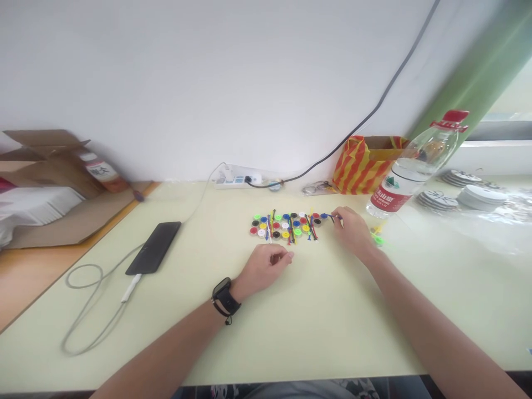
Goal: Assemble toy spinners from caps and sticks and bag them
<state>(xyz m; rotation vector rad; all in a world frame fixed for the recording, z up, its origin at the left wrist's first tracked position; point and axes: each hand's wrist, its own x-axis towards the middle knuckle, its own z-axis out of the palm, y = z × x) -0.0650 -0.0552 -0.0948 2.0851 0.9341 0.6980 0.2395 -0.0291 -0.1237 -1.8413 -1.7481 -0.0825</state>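
Small round pieces (285,225) in red, yellow, green, blue, black and white lie in rows at the table's middle. Bunches of thin coloured plastic sticks (291,228) lie across them in between. My right hand (351,228) is at the right end of the rows, its fingers closed on a thin dark-blue stick (334,218) beside a blue round piece (325,216). In front of the rows, my left hand (264,267) rests on the table, loosely curled, with nothing visible in it. Yellow and green pieces (377,238) are partly hidden behind my right wrist.
A water bottle (399,185) and a striped bag (361,166) stand at back right, near stacked discs (482,197) and clear plastic (499,227). At left lie a phone (153,247) on a cable and an open carton (50,221). A power strip (239,178) is against the wall.
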